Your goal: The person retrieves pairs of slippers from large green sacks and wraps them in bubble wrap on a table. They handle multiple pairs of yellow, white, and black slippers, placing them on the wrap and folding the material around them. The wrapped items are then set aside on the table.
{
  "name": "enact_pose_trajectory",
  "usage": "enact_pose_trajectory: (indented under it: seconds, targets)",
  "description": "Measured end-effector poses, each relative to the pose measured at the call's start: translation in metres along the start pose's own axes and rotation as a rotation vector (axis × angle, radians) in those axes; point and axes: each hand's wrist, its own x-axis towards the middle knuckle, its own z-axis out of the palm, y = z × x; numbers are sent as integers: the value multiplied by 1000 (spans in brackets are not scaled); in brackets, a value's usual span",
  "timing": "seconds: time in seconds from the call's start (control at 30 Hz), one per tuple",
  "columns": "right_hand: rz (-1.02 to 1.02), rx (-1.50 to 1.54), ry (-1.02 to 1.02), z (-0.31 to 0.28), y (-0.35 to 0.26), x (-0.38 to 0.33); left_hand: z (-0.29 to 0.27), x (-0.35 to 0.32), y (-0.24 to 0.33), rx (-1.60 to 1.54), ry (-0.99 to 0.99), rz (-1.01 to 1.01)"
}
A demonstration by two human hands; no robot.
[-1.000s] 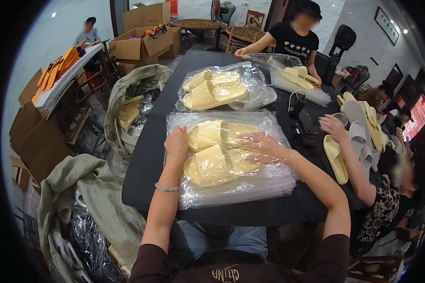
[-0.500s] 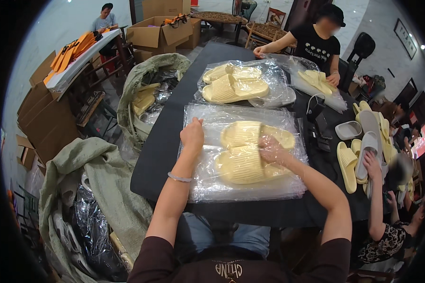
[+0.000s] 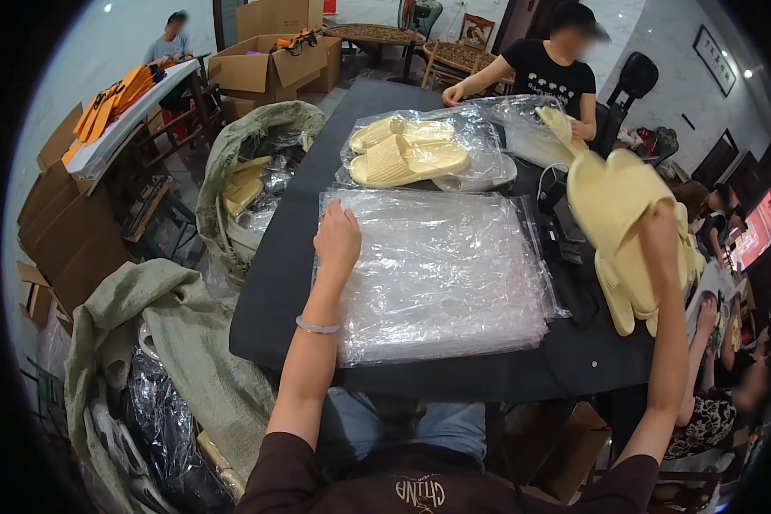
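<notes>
My left hand (image 3: 337, 240) is at the left edge of a stack of clear plastic bags (image 3: 441, 283), its fingers closed on the edge of the top bag. The stack lies flat on the black table (image 3: 317, 154). Out to the right, my right hand (image 3: 660, 236) grips a pale yellow slipper (image 3: 612, 193) by its strap and holds it up, smeared by motion. More yellow slippers (image 3: 630, 295) are just below it; which of them are also in my grip I cannot tell. Beyond the stack lies a bagged pair of yellow slippers (image 3: 409, 158).
A person in black (image 3: 557, 77) at the far side handles a bagged yellow slipper (image 3: 557, 124). Small dark devices with a white cable (image 3: 561, 218) lie right of the stack. Woven sacks (image 3: 223, 193) stand left of the table. Another person's hand (image 3: 707, 313) is at the right.
My right hand has moved from the plastic bags to the right, and the yellow slippers that lay there are gone from the stack. My left hand stays at the stack's left edge.
</notes>
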Motion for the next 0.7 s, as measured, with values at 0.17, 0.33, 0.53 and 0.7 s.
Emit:
enact_pose_trajectory:
  seconds: [0.17, 0.33, 0.53, 0.7]
  targets:
    - [-5, 600, -204, 36, -148, 4, -37, 4, -17, -15, -294, -211]
    - [-418, 622, -384, 137, -274, -83, -27, 3, -1, -348, -406, -218]
    - [-249, 492, -448, 235, -278, -140, -10, -16, -35, -919, -326, -189]
    - [35, 368, -608, 224, -226, -129, 0, 15, -31, -818, -65, -236]
